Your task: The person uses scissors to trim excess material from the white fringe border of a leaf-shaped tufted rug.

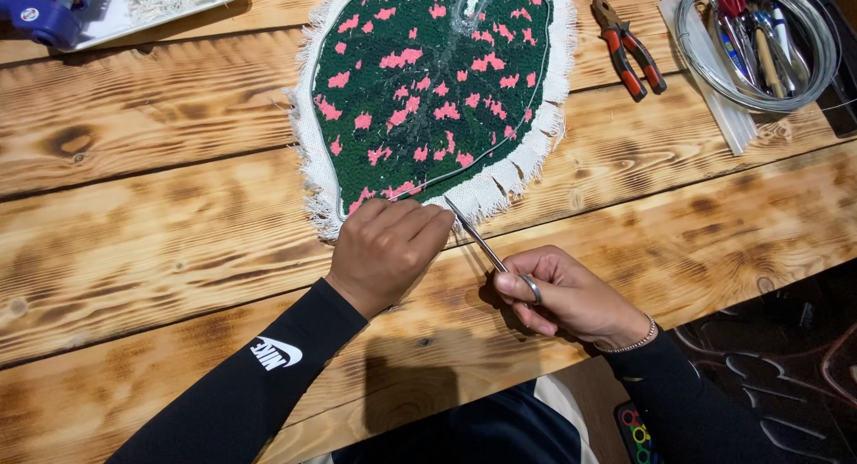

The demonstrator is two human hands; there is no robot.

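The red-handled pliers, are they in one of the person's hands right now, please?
No, the pliers lie untouched on the wooden table, while the right hand holds thin scissors.

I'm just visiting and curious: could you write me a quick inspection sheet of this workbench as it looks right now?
Surface: wooden table of scorched-grain planks.
Job's things: leaf-shaped tufted piece, green with pink patches and a white fringed edge, lying flat; slim metal scissors pointing at its near fringe.
Clutter: red-handled pliers; coil of wire ringing some pens and tools; blue glue gun on a white tray.
Grippers: left hand presses on the piece's near edge; right hand holds the scissors, a finger through the loop.
Cables: nothing seen.
Surroundings: dark patterned floor at the right, below the table edge.
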